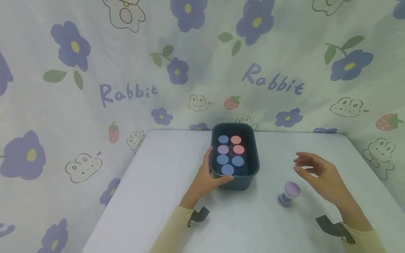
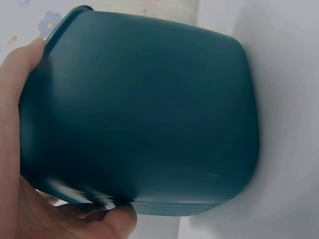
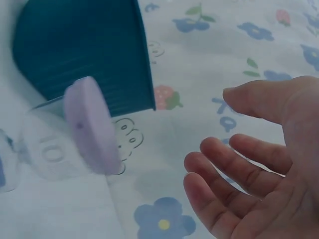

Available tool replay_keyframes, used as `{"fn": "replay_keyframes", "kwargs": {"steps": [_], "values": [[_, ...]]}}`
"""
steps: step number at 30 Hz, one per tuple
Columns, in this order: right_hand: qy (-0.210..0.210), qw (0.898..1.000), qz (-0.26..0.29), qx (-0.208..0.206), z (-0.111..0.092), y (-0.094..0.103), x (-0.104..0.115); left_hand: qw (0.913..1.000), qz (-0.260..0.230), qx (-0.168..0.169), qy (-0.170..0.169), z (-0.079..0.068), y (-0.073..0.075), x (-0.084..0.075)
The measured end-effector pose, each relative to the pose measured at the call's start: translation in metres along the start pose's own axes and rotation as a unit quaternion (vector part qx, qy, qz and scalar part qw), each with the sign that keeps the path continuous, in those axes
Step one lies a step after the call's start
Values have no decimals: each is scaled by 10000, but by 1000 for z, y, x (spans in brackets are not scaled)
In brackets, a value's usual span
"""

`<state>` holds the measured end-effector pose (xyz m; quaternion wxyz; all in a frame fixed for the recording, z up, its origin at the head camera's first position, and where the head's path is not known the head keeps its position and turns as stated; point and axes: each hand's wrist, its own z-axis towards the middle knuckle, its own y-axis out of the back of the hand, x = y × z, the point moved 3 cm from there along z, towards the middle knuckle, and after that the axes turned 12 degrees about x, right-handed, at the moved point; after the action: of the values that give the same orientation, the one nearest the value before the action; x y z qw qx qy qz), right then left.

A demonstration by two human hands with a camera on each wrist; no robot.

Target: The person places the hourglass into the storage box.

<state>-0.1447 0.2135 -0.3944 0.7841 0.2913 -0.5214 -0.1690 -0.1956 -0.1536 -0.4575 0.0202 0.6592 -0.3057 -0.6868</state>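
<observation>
A deep dark-green plastic bin (image 1: 235, 184) stands on the table, and my left hand (image 1: 204, 181) grips its near left corner. The thumb lies along the front rim while the fingers go down the left side. Inside the bin stand several pieces with round caps in blue, pink and lilac (image 1: 223, 149); their bodies are mostly hidden. To the right of the bin, a lilac-capped piece that looks like a small sand timer (image 1: 292, 189) stands upright, its clear body marked 10 in the right wrist view. My right hand (image 1: 321, 179) hovers beyond and right of it, fingers loosely bent, holding nothing.
The white table (image 1: 152, 182) ends at a patterned cloth (image 1: 196, 73) hung behind and at both sides, close behind the bin. Dark straps (image 1: 332, 226) circle both wrists over light sleeves.
</observation>
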Motion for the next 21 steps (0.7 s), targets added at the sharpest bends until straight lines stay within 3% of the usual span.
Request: {"fn": "replay_keyframes", "kwargs": {"steps": [12,21], "values": [[-161,9987,435,228,-20,-17,-18,9999,-13,-32,-94,0,0,0],[89,9934,934,654,-31,-30,-27,10000,95,-11,21,-2,0,-4]]}}
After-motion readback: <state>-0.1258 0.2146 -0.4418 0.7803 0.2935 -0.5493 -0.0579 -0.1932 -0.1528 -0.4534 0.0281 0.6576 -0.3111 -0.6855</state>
